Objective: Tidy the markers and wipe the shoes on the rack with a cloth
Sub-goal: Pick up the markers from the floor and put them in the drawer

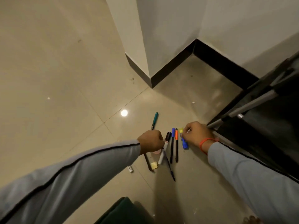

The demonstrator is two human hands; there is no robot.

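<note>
Several markers lie on the tiled floor between my hands. My left hand point(151, 141) is curled round a teal-capped pen point(154, 121), with a white marker with a black cap point(165, 147) just beside it. A blue-capped pen point(172, 145) and an orange-capped pen point(176, 145) lie side by side. My right hand point(198, 135) pinches a stubby blue and yellow marker point(184, 142) at its top end. A dark pen point(171, 172) lies lower down. The black shoe rack point(252, 104) stands at right; no shoes or cloth show.
A yellow sticky note point(154, 165) and a small white cap point(130, 168) lie near the pens. A white wall corner with black skirting point(151, 81) juts out behind. A dark green fabric point(123, 210) sits at the bottom edge.
</note>
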